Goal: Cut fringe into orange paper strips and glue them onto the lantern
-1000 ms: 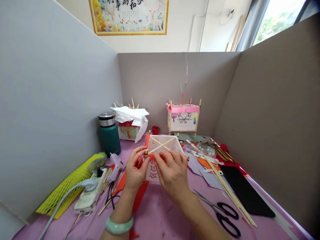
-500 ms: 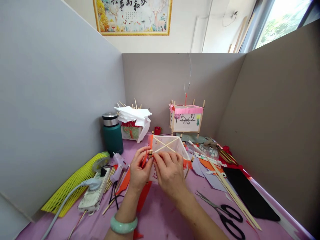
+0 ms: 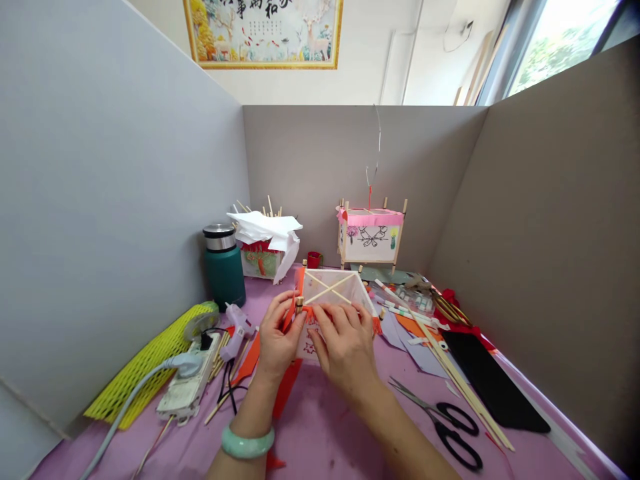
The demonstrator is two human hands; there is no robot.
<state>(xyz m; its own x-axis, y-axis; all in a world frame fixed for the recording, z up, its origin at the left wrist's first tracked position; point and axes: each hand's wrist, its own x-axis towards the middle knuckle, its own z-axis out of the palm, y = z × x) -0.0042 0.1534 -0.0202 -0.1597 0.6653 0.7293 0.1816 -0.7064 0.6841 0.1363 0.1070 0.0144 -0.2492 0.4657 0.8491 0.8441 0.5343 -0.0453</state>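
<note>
A small box-shaped paper lantern (image 3: 357, 293) with wooden corner posts and two crossed sticks at its open top is between my hands. My left hand (image 3: 279, 333) is closed around its near left corner post, thumb in front. Orange-red fringed paper trim (image 3: 312, 316) runs along the near upper edge. My right hand (image 3: 347, 343) lies at that edge, fingertips on the trim and thumb lower against the drawn front panel. Whether it pinches the trim is hard to see. Orange paper also hangs at the lantern's left side, partly behind my left fingers.
Black-handled scissors (image 3: 440, 417) lie at right, near long wooden strips (image 3: 465, 387) and a black flat object (image 3: 495, 380). At left are a glue gun (image 3: 237, 330), a power strip (image 3: 187, 387) and a green bottle (image 3: 224, 270). A pink-trimmed lantern (image 3: 371, 241) stands behind.
My right thumb has moved down and away from the left fingers, the right hand shifting slightly right. More fringe shows between the hands. The left hand keeps its hold on the corner.
</note>
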